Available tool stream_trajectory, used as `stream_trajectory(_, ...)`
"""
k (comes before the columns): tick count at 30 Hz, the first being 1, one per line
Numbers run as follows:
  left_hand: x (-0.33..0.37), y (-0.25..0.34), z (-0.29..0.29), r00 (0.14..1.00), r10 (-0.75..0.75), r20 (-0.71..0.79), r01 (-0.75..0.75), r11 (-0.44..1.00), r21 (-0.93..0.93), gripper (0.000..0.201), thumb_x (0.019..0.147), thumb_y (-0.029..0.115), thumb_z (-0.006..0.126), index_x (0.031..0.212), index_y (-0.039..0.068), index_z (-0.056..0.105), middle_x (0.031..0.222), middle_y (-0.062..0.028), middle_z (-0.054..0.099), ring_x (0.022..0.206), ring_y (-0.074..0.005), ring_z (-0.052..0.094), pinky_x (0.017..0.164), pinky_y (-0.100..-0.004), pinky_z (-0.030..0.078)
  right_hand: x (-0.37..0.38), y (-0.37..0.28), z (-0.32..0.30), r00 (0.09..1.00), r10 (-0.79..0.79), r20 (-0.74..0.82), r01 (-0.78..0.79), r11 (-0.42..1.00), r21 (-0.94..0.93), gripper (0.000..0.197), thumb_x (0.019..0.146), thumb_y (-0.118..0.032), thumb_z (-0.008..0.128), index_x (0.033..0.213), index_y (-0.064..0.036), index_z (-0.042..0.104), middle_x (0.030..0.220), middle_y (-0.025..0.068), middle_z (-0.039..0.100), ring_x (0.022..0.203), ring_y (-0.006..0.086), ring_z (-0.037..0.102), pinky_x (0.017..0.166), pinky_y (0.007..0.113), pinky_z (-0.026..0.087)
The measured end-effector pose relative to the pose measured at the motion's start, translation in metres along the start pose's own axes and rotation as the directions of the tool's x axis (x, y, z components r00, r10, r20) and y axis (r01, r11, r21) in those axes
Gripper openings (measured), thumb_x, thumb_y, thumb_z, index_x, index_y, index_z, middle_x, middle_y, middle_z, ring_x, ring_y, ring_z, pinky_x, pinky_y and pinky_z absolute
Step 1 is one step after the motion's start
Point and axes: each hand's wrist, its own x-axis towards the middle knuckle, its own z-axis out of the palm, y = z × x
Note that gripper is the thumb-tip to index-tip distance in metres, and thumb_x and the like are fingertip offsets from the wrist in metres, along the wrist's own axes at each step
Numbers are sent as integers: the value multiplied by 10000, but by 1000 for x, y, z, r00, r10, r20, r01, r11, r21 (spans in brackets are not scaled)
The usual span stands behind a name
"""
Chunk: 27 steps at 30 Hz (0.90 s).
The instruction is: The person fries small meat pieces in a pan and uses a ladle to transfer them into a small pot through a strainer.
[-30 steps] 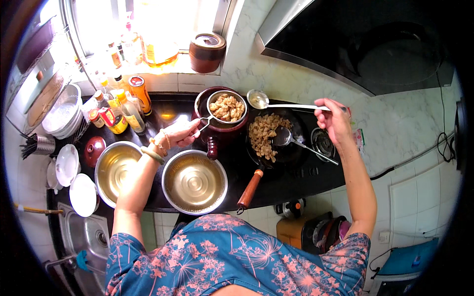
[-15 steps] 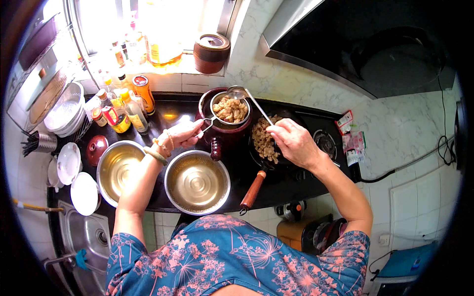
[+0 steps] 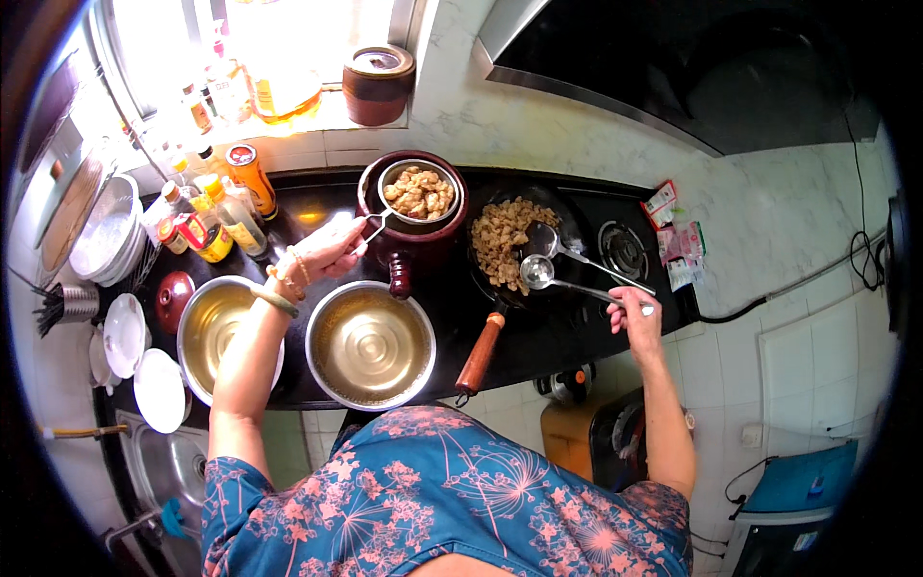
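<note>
My left hand [image 3: 332, 248] grips the wire handle of a small metal strainer [image 3: 377, 227] that rests in or just over the mouth of a dark red clay pot [image 3: 369, 188]. Browned, lumpy pieces of food [image 3: 420, 193] fill the strainer. To the right, a black wok [image 3: 575, 221] with a wooden handle holds more brown pieces [image 3: 498, 248], heaped mostly on its left side. My right hand [image 3: 635, 322] has closed around the handle of a ladle [image 3: 537, 273], whose bowl is over the wok. Beside it a metal turner [image 3: 541, 238] leans in the wok.
Two metal basins [image 3: 371, 389] sit at the counter's front edge. Sauce bottles [image 3: 234, 219], a red lid [image 3: 174, 300] and white bowls [image 3: 159, 389] are on the left. A burner [image 3: 623, 248] and small packets [image 3: 681, 240] lie right of the wok, below a range hood [image 3: 596, 87].
My right hand has carried the ladle from above the strainer down and right to the wok. My left hand still holds the strainer at the pot. The whole view has shifted slightly.
</note>
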Motion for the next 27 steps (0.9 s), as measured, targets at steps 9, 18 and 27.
stream_trajectory(9, -4, 5, 6, 997, -48, -64, 48, 999, 0, 507, 982, 519, 394, 716, 97, 484, 478, 51, 341, 361, -63, 267, 347, -227, 205, -15, 75, 14, 987, 159, -32, -136, 916, 378, 237, 910, -131, 601, 1085, 28, 576, 786, 84, 609, 603, 115, 568, 512, 244, 486)
stream_trajectory(18, -5, 7, 11, 996, -65, -54, 62, 997, -45, 526, 986, 525, 377, 670, 115, 465, 462, 64, 306, 350, -56, 241, 339, -221, 169, 4, 129, -56, 954, 291, 68, -292, 957, -2, 271, 877, -163, 647, 1095, -8, 598, 854, 65, 631, 650, 122, 614, 518, 248, 514)
stream_trajectory(27, -5, 9, 13, 993, -82, -88, 80, 997, -21, 531, 972, 538, 410, 644, 124, 464, 458, 59, 316, 346, -55, 248, 335, -217, 182, 121, 146, -94, 927, 375, -6, -236, 596, 768, 430, 840, -492, 668, 879, -81, 551, 712, 41, 576, 540, 100, 524, 459, 227, 422)
